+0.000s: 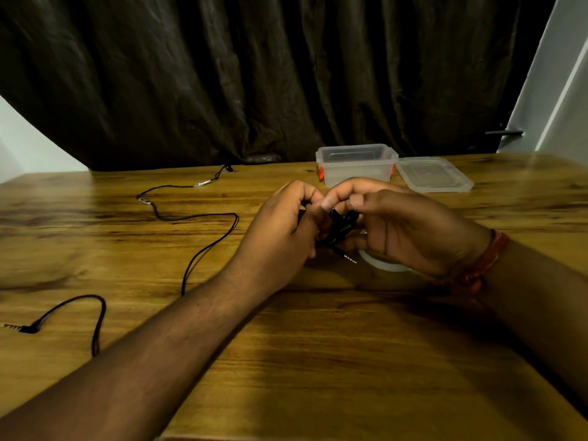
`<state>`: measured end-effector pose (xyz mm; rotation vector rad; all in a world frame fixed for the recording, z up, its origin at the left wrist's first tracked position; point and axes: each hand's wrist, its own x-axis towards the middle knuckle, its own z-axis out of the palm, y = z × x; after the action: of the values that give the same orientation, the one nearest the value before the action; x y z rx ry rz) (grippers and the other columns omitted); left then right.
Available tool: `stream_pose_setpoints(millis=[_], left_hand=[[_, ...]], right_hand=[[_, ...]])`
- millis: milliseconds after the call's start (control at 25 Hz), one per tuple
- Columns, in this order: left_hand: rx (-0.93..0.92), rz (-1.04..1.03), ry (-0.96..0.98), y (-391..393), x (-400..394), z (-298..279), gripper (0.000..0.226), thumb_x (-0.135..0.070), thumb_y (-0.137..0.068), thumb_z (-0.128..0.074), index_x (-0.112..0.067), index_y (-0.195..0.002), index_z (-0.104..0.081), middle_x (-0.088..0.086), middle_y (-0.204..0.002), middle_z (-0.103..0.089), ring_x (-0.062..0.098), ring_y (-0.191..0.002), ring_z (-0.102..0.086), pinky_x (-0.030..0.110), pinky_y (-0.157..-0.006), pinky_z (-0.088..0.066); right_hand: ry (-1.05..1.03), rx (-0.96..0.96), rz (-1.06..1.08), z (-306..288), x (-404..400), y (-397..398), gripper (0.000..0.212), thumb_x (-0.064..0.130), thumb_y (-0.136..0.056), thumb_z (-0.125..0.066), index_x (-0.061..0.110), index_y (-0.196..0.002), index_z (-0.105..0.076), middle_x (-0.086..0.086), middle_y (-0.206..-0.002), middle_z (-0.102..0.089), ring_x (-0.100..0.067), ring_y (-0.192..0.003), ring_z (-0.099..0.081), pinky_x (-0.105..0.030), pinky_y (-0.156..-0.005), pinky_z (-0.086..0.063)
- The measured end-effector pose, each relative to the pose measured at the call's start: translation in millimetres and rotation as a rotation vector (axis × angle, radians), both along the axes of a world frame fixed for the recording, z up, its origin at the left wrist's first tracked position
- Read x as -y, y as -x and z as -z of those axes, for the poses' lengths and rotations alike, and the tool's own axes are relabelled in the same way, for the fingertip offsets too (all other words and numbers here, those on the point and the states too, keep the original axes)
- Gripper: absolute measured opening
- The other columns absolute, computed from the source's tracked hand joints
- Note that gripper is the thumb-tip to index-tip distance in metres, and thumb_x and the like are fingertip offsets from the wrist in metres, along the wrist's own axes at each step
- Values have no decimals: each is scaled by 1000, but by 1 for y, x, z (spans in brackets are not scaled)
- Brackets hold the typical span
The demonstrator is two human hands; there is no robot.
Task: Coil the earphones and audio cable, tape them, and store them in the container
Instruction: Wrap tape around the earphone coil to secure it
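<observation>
Dark curtain (286,74) fills the upper frame. Wooden worktop (318,361) takes the lower 2/3. Clear container (356,167) sits open at upper centre-right, its lid (434,175) flat on the worktop just beside it on the right; nothing visible inside the container.

Long black cable (197,246) snakes loose across the left of the frame, from the far edge down to an angled plug at lower left. Uncoiled, untouched by either hand. Cannot tell if this is the earphones or the audio cable.

Left hand (286,227) and right hand (404,230) meet at frame centre, both with fingers curled around a small black coiled bundle (342,226); a jack plug pokes out beneath it. Tape roll (385,264), pale ring, lies on the worktop under the right hand, mostly hidden.

Progress, as a guess: 1 of 2 cables coiled and held, likely being taped or about to be; tape on the bundle not visible, too small to tell. Left: finish taping, put bundle in container, then coil, tape and store the second cable. Roughly a third done.
</observation>
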<state>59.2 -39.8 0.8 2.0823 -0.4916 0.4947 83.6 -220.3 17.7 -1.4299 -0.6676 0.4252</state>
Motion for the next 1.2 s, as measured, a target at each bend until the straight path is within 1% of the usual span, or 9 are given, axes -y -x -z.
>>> stream_pose_setpoints(millis=[80,240,480,600,720,800,880,1080,1200], left_hand=[[19,-10,-47,0,2,1,12,-24,-99,-49,-17,-91,-54,-5,-78,-53,5,-49,-54,16,-45,-40],[10,2,-46,-2,3,1,14,-29,-98,-52,-27,-84,-52,-9,-65,-58,4,-47,-55,17,-46,-40],[-53,36,40,-3,4,3,16,-35,-98,-50,-25,-87,-55,-14,-54,-59,2,-48,-53,22,-50,-41],[-59,31,49,-4,3,3,17,-35,-98,-49,-24,-87,-56,-10,-53,-57,3,-48,-53,22,-50,-41],[-56,4,34,-3,2,3,17,-37,-98,-48,-28,-85,-55,-8,-52,-55,3,-48,-52,26,-50,-42],[-49,6,39,-4,3,3,17,-40,-96,-48,-29,-85,-55,-9,-52,-55,3,-48,-51,26,-50,-42],[-51,27,66,-4,3,2,20,-44,-93,-48,-26,-85,-55,-12,-53,-56,3,-48,-50,24,-48,-42],[-56,54,58,-5,2,4,23,-44,-92,-47,-24,-84,-54,-7,-59,-56,5,-48,-51,26,-49,-43],[-59,72,75,-5,3,4,22,-45,-90,-47,-26,-83,-54,-7,-61,-56,5,-48,-49,25,-47,-41]], right_hand=[[76,42,117,2,-4,1,26,19,-92,-60,1,-110,-59,-23,-109,-66,-26,-100,-65,-32,-80,-53],[168,190,224,5,-8,-2,21,-7,-86,-62,2,-105,-60,-31,-104,-65,-32,-94,-67,-38,-85,-54],[330,459,391,7,-13,1,14,6,-86,-67,11,-98,-61,-18,-93,-65,-35,-81,-64,-39,-66,-54],[374,563,465,11,-17,1,11,11,-87,-65,15,-95,-60,-6,-86,-65,-22,-76,-62,-40,-66,-52],[275,432,413,13,-16,-2,12,13,-88,-67,14,-98,-60,-2,-81,-66,-19,-73,-64,-40,-66,-54],[171,300,345,14,-15,-3,17,8,-89,-66,9,-104,-59,-17,-91,-69,-37,-87,-68,-52,-77,-55],[98,194,284,13,-14,-2,20,4,-90,-63,3,-109,-56,-29,-97,-67,-46,-94,-66,-52,-80,-55],[175,207,265,12,-14,-2,19,7,-91,-63,4,-108,-56,-22,-91,-71,-36,-82,-69,-45,-74,-55],[56,71,227,9,-13,-1,22,-6,-88,-59,-3,-110,-54,-27,-94,-63,-34,-87,-64,-38,-75,-52]])
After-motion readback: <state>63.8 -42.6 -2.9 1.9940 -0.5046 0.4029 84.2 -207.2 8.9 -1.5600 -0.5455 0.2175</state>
